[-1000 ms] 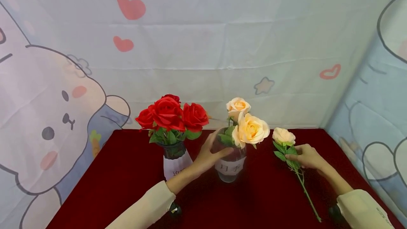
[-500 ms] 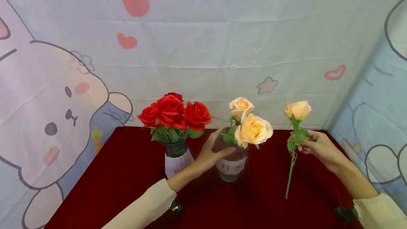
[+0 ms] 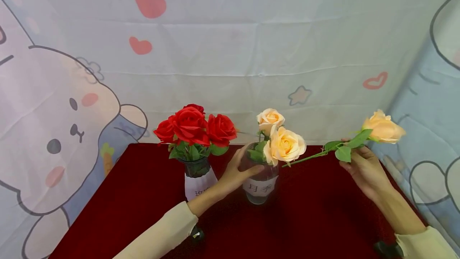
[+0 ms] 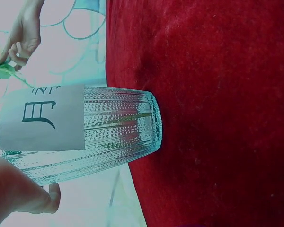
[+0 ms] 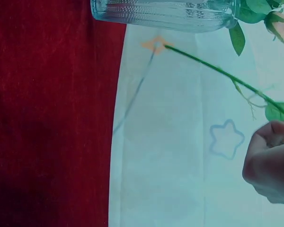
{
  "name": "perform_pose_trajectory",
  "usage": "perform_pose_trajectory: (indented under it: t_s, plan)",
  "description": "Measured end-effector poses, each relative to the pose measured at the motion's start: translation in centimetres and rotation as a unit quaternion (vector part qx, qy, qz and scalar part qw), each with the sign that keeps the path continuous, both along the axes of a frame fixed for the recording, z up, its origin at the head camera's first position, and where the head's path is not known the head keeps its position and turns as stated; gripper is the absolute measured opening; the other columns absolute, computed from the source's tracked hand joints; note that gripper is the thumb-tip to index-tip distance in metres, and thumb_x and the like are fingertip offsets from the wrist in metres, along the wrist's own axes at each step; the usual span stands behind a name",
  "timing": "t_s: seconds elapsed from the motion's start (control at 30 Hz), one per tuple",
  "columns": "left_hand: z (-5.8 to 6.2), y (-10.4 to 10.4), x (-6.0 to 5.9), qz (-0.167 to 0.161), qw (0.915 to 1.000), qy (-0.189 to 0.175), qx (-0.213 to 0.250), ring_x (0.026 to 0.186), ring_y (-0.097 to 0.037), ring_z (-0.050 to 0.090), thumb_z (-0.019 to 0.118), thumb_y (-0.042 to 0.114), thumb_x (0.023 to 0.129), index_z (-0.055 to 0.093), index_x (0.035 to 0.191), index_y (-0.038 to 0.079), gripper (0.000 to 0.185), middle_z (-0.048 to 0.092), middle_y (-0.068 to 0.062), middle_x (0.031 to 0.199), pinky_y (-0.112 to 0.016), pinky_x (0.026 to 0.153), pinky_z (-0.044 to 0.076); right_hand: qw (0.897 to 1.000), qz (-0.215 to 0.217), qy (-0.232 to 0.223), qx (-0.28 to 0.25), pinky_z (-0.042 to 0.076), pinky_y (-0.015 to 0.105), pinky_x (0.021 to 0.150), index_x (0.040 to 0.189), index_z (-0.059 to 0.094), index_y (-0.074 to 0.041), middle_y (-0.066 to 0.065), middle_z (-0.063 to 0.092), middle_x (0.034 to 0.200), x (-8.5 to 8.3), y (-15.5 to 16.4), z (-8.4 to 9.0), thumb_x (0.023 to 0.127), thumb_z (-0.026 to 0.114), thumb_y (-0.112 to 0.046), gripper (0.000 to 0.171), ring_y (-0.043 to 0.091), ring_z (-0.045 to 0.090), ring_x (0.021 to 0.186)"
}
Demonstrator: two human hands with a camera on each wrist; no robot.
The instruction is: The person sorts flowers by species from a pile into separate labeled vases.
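Observation:
In the head view my left hand (image 3: 235,175) grips the upper side of a clear glass vase (image 3: 256,200) with a white paper label. Two peach roses (image 3: 285,145) stand in this vase. The left wrist view shows the vase's ribbed glass (image 4: 118,118) upright on the red cloth, my thumb and fingers about it. Off to the right, my right hand (image 3: 370,177) pinches the stem of another peach rose (image 3: 383,128) close below its leaves. This rose lies nearly level in the air, bloom to the right, stem end pointing left near the vase; the right wrist view shows the stem (image 5: 217,70) apart from the glass.
Left of my left hand stands a second vase (image 3: 198,171) holding several red roses (image 3: 190,125), its label partly hidden by my arm. A dark red cloth (image 3: 316,215) covers the table. Printed curtains (image 3: 215,51) hang behind and at the sides.
My right hand has lifted the peach rose off the table and turned it from upright to nearly level, its stem end swinging left toward the vase. My left hand keeps its hold.

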State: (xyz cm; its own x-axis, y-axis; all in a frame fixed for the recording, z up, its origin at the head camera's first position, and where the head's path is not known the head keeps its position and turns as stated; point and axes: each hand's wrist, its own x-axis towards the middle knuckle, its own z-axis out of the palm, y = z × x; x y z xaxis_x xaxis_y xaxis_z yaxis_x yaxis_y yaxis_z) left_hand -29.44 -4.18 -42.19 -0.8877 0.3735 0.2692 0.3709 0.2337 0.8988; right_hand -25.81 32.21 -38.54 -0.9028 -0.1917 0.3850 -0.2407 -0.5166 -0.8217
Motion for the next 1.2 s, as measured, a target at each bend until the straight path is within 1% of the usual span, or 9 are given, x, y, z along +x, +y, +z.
perform_pose_trajectory:
  t_s: [0.13, 0.23, 0.37, 0.5, 0.6, 0.77, 0.93, 1.17, 1.2]
  plan:
    - [0.1, 0.1, 0.0, 0.0, 1.0, 0.002, 0.001, 0.146, -0.023, 0.038, 0.072, 0.061, 0.087, 0.035, 0.158, 0.036, 0.084, 0.04, -0.003, 0.157, -0.059, 0.12, 0.031, 0.997, -0.024, 0.022, -0.075, 0.028, 0.022, 0.061, 0.119, 0.073, -0.008, -0.001, 0.068, 0.099, 0.2, -0.2, 0.2, 0.107, 0.042, 0.0, 0.034, 0.009, 0.058, 0.071]
    - [0.3, 0.1, 0.2, 0.002, 1.0, 0.003, 0.003, 0.145, -0.023, 0.038, 0.073, 0.06, 0.087, 0.035, 0.158, 0.034, 0.084, 0.041, -0.004, 0.157, -0.058, 0.12, 0.03, 0.993, -0.031, 0.028, -0.115, 0.02, 0.024, 0.063, 0.118, 0.072, -0.006, 0.0, 0.068, 0.092, 0.4, -0.1, 0.6, 0.106, 0.042, 0.001, 0.033, 0.012, 0.045, 0.063]
    - [0.3, -0.1, 0.3, 0.004, 1.0, 0.002, -0.001, 0.147, -0.023, 0.037, 0.073, 0.061, 0.087, 0.035, 0.158, 0.035, 0.085, 0.04, -0.004, 0.158, -0.058, 0.121, 0.03, 0.985, 0.002, 0.054, -0.163, 0.016, 0.026, 0.065, 0.117, 0.069, -0.001, 0.004, 0.071, 0.09, 0.4, 0.1, 1.4, 0.107, 0.037, 0.001, 0.033, 0.016, 0.031, 0.063]
    - [0.2, -0.1, 0.2, 0.005, 1.0, 0.0, -0.006, 0.147, -0.023, 0.037, 0.073, 0.063, 0.086, 0.034, 0.158, 0.038, 0.085, 0.04, -0.002, 0.157, -0.058, 0.12, 0.031, 0.972, 0.05, 0.076, -0.217, 0.019, 0.026, 0.064, 0.116, 0.067, 0.005, 0.01, 0.073, 0.094, 0.2, 0.2, 2.0, 0.106, 0.035, 0.004, 0.033, 0.018, 0.033, 0.061]
    - [0.1, 0.0, 0.0, 0.004, 1.0, 0.005, -0.007, 0.145, -0.022, 0.039, 0.073, 0.062, 0.087, 0.035, 0.157, 0.039, 0.084, 0.042, -0.002, 0.155, -0.057, 0.119, 0.032, 0.967, 0.061, 0.073, -0.235, 0.02, 0.026, 0.063, 0.116, 0.066, 0.008, 0.013, 0.074, 0.095, 0.1, -0.2, 2.6, 0.106, 0.035, 0.004, 0.032, 0.018, 0.032, 0.06]
    - [0.1, -0.1, -0.1, 0.001, 0.9999, 0.01, -0.004, 0.144, -0.022, 0.039, 0.073, 0.061, 0.087, 0.035, 0.157, 0.037, 0.084, 0.042, -0.004, 0.155, -0.057, 0.118, 0.033, 0.973, 0.039, 0.05, -0.22, 0.019, 0.025, 0.064, 0.114, 0.068, 0.006, 0.01, 0.075, 0.093, 0.0, -1.5, 3.4, 0.107, 0.037, 0.003, 0.032, 0.017, 0.031, 0.06]
    - [0.2, -0.1, -0.2, -0.001, 0.9999, 0.011, 0.001, 0.146, -0.023, 0.038, 0.073, 0.062, 0.087, 0.035, 0.158, 0.036, 0.084, 0.041, -0.004, 0.156, -0.058, 0.119, 0.032, 0.985, -0.032, 0.041, -0.165, 0.018, 0.025, 0.064, 0.114, 0.072, 0.001, 0.006, 0.072, 0.085, 0.0, -2.6, 4.0, 0.105, 0.043, 0.004, 0.03, 0.016, 0.035, 0.059]
    - [0.0, -0.1, -0.1, -0.004, 1.0, -0.003, 0.002, 0.146, -0.024, 0.038, 0.072, 0.065, 0.086, 0.035, 0.158, 0.036, 0.085, 0.042, -0.003, 0.155, -0.061, 0.119, 0.031, 0.989, -0.12, 0.064, -0.052, 0.044, 0.019, 0.059, 0.103, 0.078, 0.001, -0.001, 0.066, 0.12, 0.4, -3.9, 4.4, 0.102, 0.052, 0.003, 0.026, 0.007, 0.055, 0.069]
    - [0.0, -0.1, -0.1, -0.003, 1.0, -0.005, 0.001, 0.146, -0.024, 0.038, 0.072, 0.065, 0.086, 0.035, 0.158, 0.037, 0.086, 0.042, -0.003, 0.154, -0.061, 0.119, 0.032, 0.989, -0.13, 0.068, -0.033, 0.044, 0.019, 0.059, 0.104, 0.079, 0.0, -0.001, 0.067, 0.118, 0.4, -4.1, 4.5, 0.102, 0.053, 0.003, 0.025, 0.007, 0.055, 0.069]
